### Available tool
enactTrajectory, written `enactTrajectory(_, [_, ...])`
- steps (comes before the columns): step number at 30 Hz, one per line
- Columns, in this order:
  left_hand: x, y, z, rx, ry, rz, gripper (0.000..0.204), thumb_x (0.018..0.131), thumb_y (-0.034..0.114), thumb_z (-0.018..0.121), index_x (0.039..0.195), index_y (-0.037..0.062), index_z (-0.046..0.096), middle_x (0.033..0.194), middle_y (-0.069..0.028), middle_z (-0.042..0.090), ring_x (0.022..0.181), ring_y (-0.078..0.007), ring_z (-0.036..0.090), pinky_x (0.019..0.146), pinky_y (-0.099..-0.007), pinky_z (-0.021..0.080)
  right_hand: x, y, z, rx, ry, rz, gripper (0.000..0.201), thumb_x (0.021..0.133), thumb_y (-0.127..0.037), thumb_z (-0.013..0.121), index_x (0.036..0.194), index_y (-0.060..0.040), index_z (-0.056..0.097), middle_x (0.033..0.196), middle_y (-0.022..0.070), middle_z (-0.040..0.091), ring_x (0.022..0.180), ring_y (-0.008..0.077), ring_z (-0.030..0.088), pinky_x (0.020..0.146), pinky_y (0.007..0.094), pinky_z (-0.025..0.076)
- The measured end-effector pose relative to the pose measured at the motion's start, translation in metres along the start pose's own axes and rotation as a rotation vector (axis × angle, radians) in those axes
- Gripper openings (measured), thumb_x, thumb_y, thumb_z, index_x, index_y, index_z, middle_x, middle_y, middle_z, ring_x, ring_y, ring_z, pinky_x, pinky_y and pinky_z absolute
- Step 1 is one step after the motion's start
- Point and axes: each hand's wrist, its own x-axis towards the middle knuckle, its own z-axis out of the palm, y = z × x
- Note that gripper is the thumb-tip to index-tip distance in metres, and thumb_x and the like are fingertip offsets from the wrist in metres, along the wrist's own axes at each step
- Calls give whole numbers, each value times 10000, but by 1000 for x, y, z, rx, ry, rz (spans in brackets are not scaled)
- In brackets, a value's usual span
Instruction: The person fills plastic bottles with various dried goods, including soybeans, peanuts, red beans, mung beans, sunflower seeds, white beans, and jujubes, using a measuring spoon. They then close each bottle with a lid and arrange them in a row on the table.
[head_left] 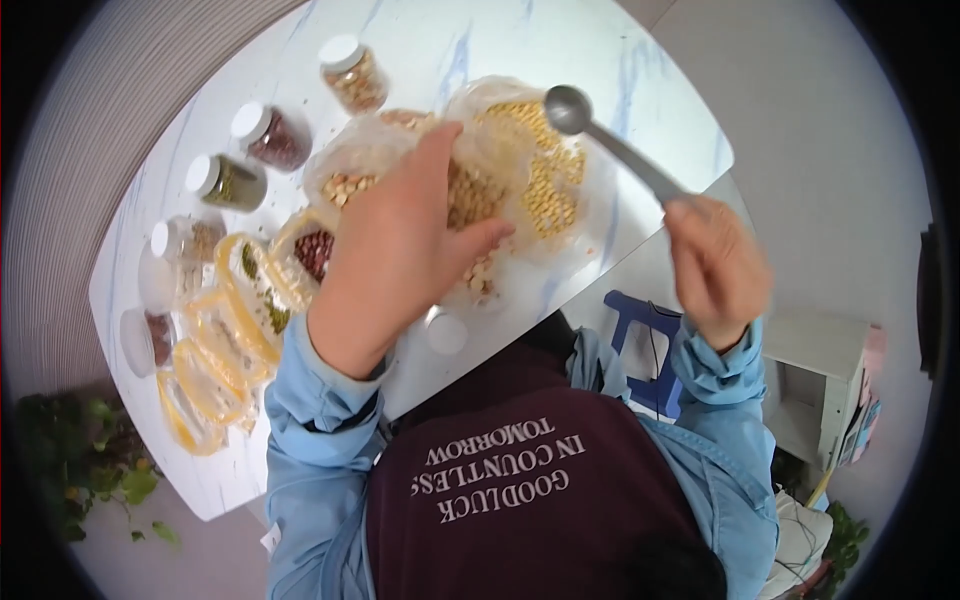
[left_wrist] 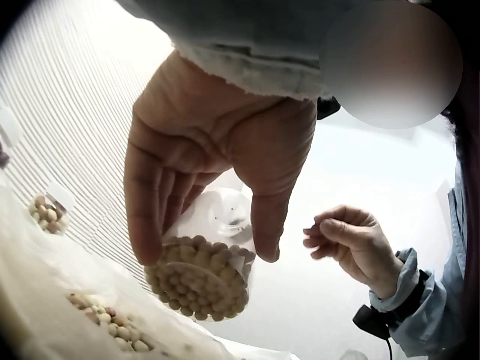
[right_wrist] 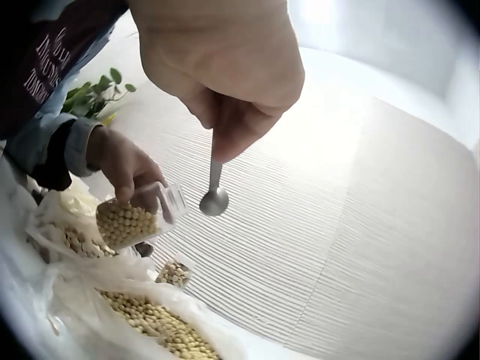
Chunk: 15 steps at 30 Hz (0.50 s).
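Observation:
My left hand [head_left: 390, 240] grips a clear jar [right_wrist: 129, 223] partly filled with round, pale yellow beans. In the right wrist view the jar is tilted, its open mouth toward the spoon. My right hand [head_left: 722, 265] pinches the handle of a metal spoon [head_left: 569, 108], its bowl over the far side of an open plastic bag of yellow beans [head_left: 550, 195]. Apart from the jar mouth, the spoon bowl [right_wrist: 214, 202] hangs in the air. Beneath the left hand lies another open bag with pale nuts or beans [head_left: 348, 187], partly hidden by the hand.
Several white-lidded jars, including one with green beans [head_left: 238, 185], stand or lie along the table's far left. Yellow-edged pouches [head_left: 212, 380] lie at the left, one with red beans [head_left: 314, 253]. A white lid [head_left: 445, 332] rests near the table's front edge. A blue stool [head_left: 640, 350] stands below.

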Motion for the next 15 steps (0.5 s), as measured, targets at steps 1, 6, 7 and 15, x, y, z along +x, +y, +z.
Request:
enactTrajectory(1, [1, 0, -4, 3, 21, -8, 762, 664, 278, 837, 1280, 22, 469, 974, -200, 634, 859, -310, 647, 737, -362, 525, -6, 1, 5, 75, -14, 148, 162, 747, 53, 670, 910, 56, 670, 825, 163, 680, 758, 238, 678, 662, 283, 540])
enactTrajectory(6, [2, -12, -23, -25, 107, -47, 767, 675, 299, 842, 1279, 2, 474, 984, -184, 642, 872, -233, 662, 673, -327, 564, -29, 10, 24, 483, -107, 651, 131, 853, -42, 670, 960, 32, 673, 803, 88, 690, 747, 114, 642, 685, 233, 500])
enactTrajectory(7, [2, -13, -26, -2, 111, -43, 769, 673, 300, 843, 1277, -3, 475, 984, -182, 642, 873, -237, 662, 677, -328, 564, -32, 12, 22, 495, -182, 677, 144, 869, -46, 651, 984, 41, 659, 828, 95, 688, 767, 125, 641, 707, 240, 504])
enactTrajectory(15, [5, 4, -29, -24, 143, -183, 744, 692, 230, 826, 1296, -13, 466, 1004, -182, 632, 911, -236, 649, 661, -305, 557, -36, 14, 34, 448, -277, 806, 141, 896, -59, 618, 985, 44, 653, 828, 81, 690, 760, 118, 640, 700, 226, 511])
